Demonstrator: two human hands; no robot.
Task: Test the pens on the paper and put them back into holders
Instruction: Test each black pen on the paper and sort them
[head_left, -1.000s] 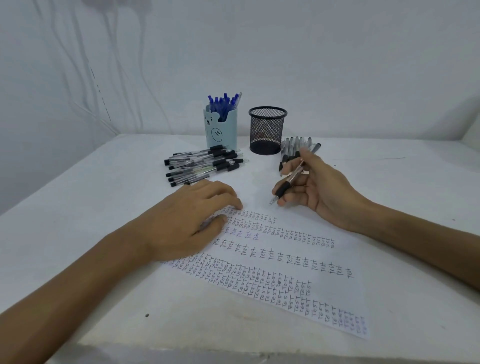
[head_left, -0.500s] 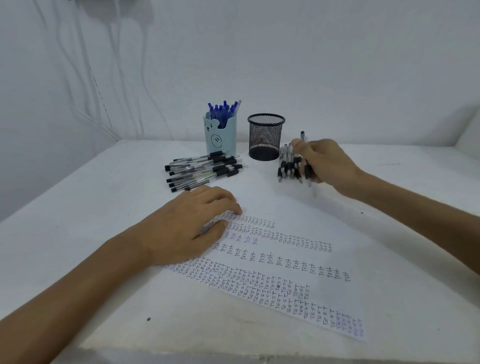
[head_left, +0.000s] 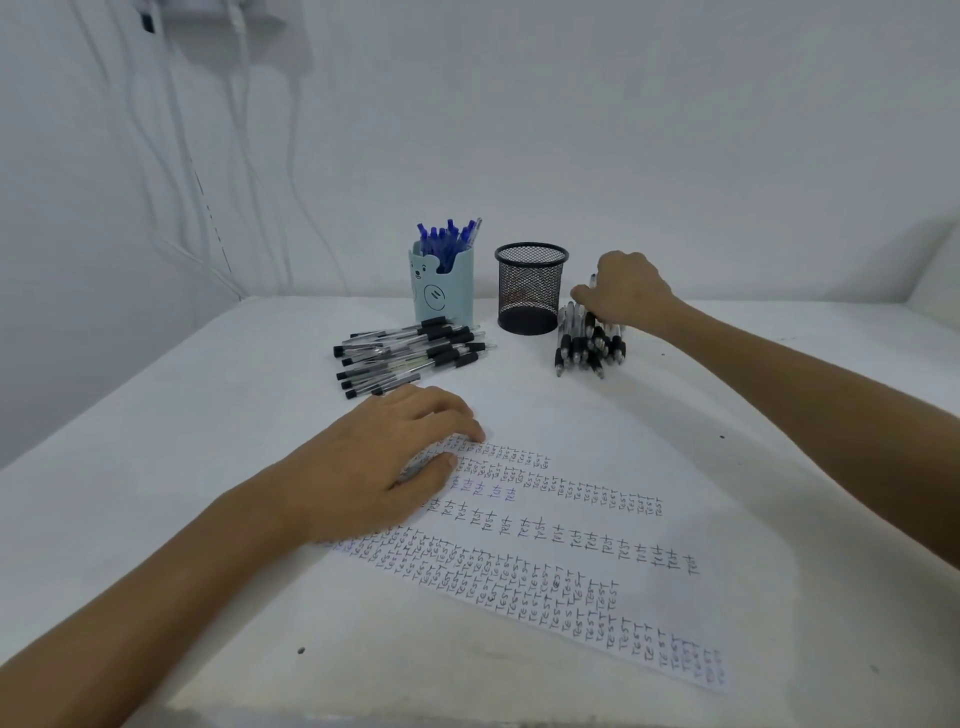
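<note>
- Right hand (head_left: 626, 291) is reaching over the far ends of the right pen pile (head_left: 589, 345), fingers curled down onto it; whether it is grasping a pen cannot be told.
- Left hand (head_left: 384, 467) is lying flat with relaxed fingers, pressing the paper (head_left: 571, 543), which is carrying rows of handwritten "TEST".
- Right pen pile is lying just right of the black mesh holder (head_left: 530, 291), tips pointing toward the viewer.
- Capped black pens (head_left: 410, 356) are lying in front of the blue bear holder (head_left: 441, 293), which is holding blue pens (head_left: 447, 236) upright.
- White table (head_left: 182, 441) is bearing everything.
</note>
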